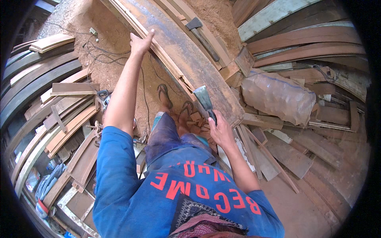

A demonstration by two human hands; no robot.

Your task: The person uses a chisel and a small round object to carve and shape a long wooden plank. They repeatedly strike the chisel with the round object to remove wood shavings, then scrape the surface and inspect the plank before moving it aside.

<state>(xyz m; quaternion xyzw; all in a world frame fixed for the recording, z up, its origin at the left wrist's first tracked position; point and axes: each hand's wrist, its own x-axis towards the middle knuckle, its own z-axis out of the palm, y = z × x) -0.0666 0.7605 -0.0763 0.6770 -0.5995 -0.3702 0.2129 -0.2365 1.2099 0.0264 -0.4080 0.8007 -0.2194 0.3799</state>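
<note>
A long, pale wooden strip [166, 59] lies along the near-left edge of a worn workbench [186, 53], with a small notch near its close end. My left hand [141, 43] is closed over the strip farther up, the thumb on the bench side and the fingers on the outer side. In my right hand [222, 129] is a wide-bladed chisel [203, 98], gripped by its dark handle. Its flared grey blade points up and left, next to the strip's near end; whether it touches the wood I cannot tell.
A hatchet [202, 38] rests on boards across the bench. A wrapped bundle [278, 97] lies to the right among stacked planks [309, 39]. More boards [59, 99] pile up at left. Cables [107, 57] cross the sawdust floor, and wood offcuts [196, 119] lie by my sandalled feet.
</note>
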